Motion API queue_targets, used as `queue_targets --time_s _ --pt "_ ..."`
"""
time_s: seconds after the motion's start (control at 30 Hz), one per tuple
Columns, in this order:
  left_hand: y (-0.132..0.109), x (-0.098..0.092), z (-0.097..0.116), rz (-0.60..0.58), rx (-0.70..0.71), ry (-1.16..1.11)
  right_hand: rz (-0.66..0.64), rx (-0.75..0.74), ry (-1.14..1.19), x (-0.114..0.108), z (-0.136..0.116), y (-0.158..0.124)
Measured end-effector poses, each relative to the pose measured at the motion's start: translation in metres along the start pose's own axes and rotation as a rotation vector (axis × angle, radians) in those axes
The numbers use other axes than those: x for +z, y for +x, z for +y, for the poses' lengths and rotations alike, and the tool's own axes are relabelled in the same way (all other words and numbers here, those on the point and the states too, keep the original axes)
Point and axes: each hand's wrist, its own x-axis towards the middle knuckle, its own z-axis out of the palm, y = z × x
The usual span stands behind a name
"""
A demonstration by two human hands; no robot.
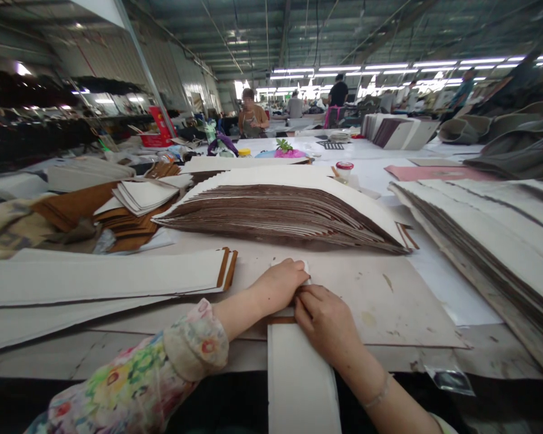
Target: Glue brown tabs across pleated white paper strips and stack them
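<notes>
My left hand (280,286) and my right hand (328,319) meet over the table, fingertips closed and almost touching. Both pinch at a narrow white piece (306,269) that shows just past the left fingers; most of it is hidden by the hands. Below them, a long white strip with a brown end band (301,374) runs toward me and over the table's front edge. My right fingers lie beside its brown end. I cannot tell whether the two pieces are joined. To the left lie similar white strips with brown ends (104,277).
A thick, bowed stack of white-faced brown sheets (271,211) lies just beyond my hands. More layered sheets (489,241) stand at the right. Brown and white pieces (136,205) are heaped at the left. A lidded tub (344,172) sits behind the stack; people work farther back.
</notes>
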Motion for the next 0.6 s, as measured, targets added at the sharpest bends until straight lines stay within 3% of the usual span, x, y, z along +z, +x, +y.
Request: queue_targets --time_s 0.2,0.4,0.6 --pt "-0.006 0.001 0.002 0.034 -0.036 0.02 0.008 0.023 -0.012 -0.001 0.001 0.003" --pt "-0.021 0.01 -0.02 0.124 -0.17 -0.213 -0.033 0.031 -0.057 0.001 0.002 0.006" --pt "-0.036 0.018 -0.034 0.207 -0.298 -0.291 -0.068 0.011 -0.108 0.001 0.0 0.013"
